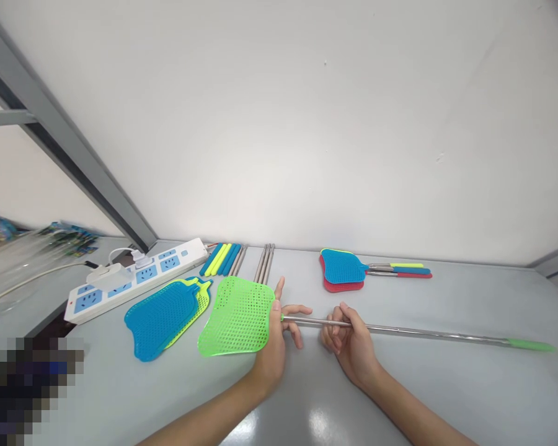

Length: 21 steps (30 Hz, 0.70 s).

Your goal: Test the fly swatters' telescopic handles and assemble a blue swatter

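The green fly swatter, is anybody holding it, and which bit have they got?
Yes, the green fly swatter is in both hands: the left hand by its head's base, the right hand on its metal rod.

White power strip (146, 276) with adapter (108, 277)

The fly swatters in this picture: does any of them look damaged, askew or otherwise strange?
I see no clear damage. Only the green fly swatter stands out: its metal rod is stretched long, while the three swatters farther back on the right show only short rods.
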Motion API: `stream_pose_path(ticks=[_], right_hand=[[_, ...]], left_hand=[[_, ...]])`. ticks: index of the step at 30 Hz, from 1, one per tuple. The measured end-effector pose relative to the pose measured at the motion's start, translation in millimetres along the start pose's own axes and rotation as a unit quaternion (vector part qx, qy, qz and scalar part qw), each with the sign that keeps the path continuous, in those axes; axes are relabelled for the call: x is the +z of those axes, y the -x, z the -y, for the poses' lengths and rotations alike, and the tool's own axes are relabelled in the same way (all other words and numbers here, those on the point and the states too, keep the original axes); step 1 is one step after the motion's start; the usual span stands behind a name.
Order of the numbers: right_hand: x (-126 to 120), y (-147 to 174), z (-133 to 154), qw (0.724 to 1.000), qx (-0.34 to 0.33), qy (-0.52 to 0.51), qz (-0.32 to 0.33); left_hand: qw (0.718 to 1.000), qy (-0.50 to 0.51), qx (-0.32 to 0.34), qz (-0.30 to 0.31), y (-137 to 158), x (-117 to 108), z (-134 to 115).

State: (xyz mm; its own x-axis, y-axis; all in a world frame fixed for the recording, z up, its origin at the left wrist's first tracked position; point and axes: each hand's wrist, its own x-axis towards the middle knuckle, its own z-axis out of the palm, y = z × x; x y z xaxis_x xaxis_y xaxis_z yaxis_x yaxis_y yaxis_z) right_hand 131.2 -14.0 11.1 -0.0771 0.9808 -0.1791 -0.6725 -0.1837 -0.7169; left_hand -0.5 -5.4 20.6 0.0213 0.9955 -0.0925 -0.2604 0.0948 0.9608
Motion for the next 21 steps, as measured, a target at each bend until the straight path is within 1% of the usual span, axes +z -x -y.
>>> stream_pose_path(ticks=[12,17,21], right_hand=[[-0.3,-0.1,0.1,1.000,0.003,-0.007,0.003],[1.6,-0.7,0.6,1.000,0.003,-0.012,-0.002],[1.6,1.2,-1.9,0.999,-0.032,-0.021,-0.012]], left_hand=[[1.000,-0.005,-0.006,-0.007,-0.7,0.0,1.7],[0.999,-0.020,-0.022,0.012,0.7,-0.2,-1.9],[0.998,-0.044,-0.033,0.042,2.6,-0.3,-5.5]])
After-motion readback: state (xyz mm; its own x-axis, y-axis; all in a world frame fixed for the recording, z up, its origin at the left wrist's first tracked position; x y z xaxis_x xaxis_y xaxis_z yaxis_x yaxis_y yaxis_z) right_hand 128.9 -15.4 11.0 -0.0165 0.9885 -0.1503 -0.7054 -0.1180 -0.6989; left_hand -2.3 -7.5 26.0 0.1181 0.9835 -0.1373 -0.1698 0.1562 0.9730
